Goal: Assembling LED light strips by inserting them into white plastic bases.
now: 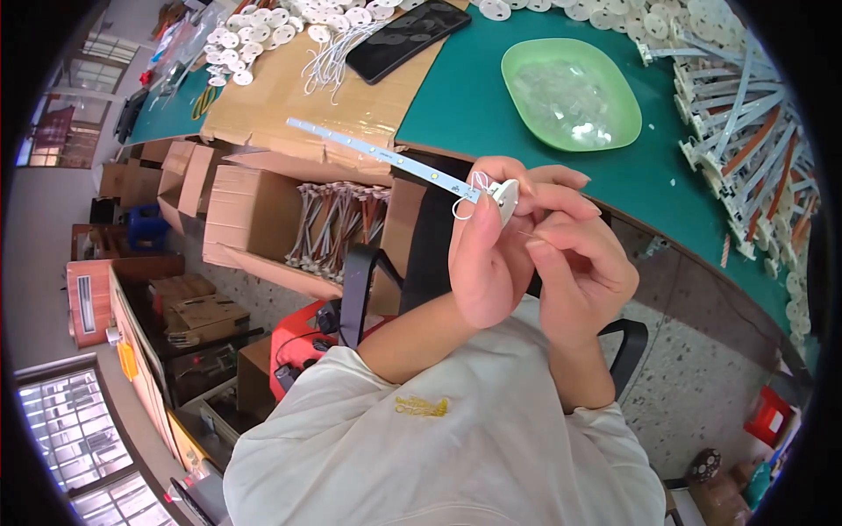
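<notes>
My left hand (pixel 491 254) and my right hand (pixel 574 254) are raised together in front of the green table edge. Between their fingertips sits a small white round disc part (pixel 505 195) with thin white wires looping off it. A long narrow white light strip (pixel 377 153) sticks out from the disc toward the upper left, held at its near end by my left thumb and fingers. My right fingers pinch the disc and wires from the right.
A green tray (pixel 614 66) of clear small parts sits on the green table (pixel 474 96). Stacked white strips (pixel 745 131) lie at right, white discs (pixel 254 35) and a black phone (pixel 403 35) on cardboard at top. An open carton of wired strips (pixel 333 228) stands below.
</notes>
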Motion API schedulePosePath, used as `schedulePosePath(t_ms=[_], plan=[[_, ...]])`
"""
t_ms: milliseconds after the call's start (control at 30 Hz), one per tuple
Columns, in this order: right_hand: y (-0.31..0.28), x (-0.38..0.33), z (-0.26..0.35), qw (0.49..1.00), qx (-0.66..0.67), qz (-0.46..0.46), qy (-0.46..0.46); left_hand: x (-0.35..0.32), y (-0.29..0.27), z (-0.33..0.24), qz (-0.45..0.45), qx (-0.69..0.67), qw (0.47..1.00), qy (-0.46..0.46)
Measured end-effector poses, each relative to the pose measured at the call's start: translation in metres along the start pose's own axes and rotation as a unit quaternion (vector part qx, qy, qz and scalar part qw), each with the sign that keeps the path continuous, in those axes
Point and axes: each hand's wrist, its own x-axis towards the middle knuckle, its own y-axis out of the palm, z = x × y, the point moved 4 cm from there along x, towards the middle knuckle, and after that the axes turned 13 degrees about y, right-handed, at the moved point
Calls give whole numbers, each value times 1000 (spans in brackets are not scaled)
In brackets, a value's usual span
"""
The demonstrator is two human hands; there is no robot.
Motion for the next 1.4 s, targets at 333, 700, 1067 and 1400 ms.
schedulePosePath(t_ms=[333, 700, 1067, 1400], plan=[[-6, -22, 27, 983, -144, -9, -116, -18, 23, -3, 96, -5, 995, 6], [-19, -24, 24, 988, -134, -12, -78, -29, 28, -1, 76, -34, 995, -62], [-1, -14, 2, 989, -107, -33, -99, -20, 0, 2, 81, 9, 996, -33], [-71, 6, 16, 974, -208, -29, -80, 149, -117, -117, -145, 437, 884, -86]])
